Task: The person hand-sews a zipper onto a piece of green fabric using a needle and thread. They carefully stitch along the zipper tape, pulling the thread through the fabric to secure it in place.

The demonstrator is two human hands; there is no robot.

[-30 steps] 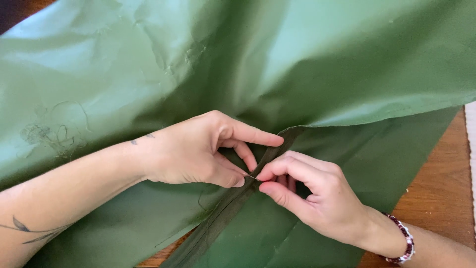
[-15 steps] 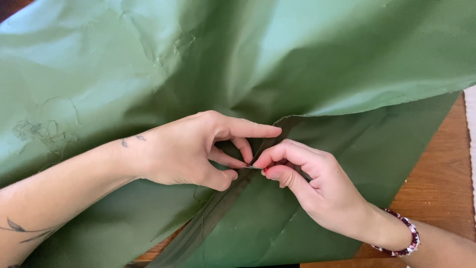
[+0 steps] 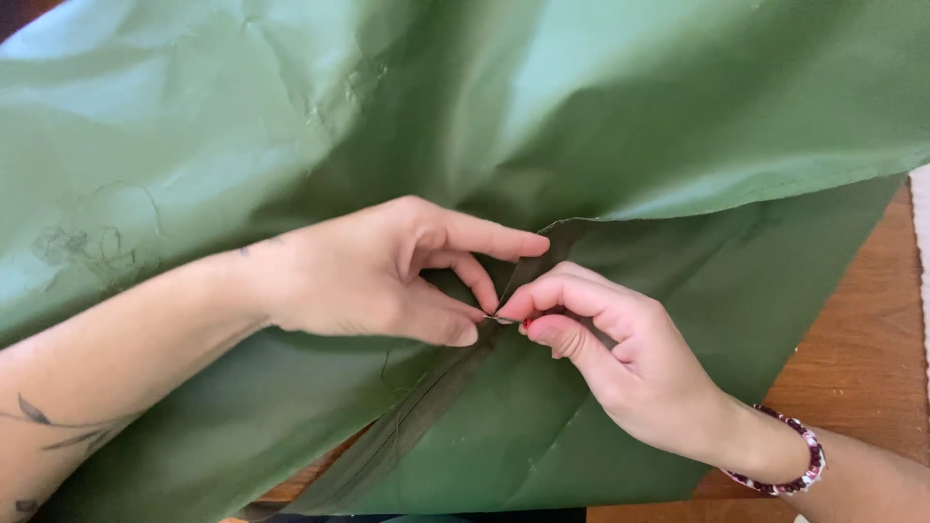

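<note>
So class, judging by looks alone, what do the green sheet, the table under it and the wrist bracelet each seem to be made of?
Green sheet: probably a thin woven fabric, matte; it creases softly and shows a stitched fold.
Table: wood, smooth and reddish-brown, with visible grain lines.
Bracelet: small beads, dark red and white, slightly glossy; whether glass or plastic is unclear.
</note>
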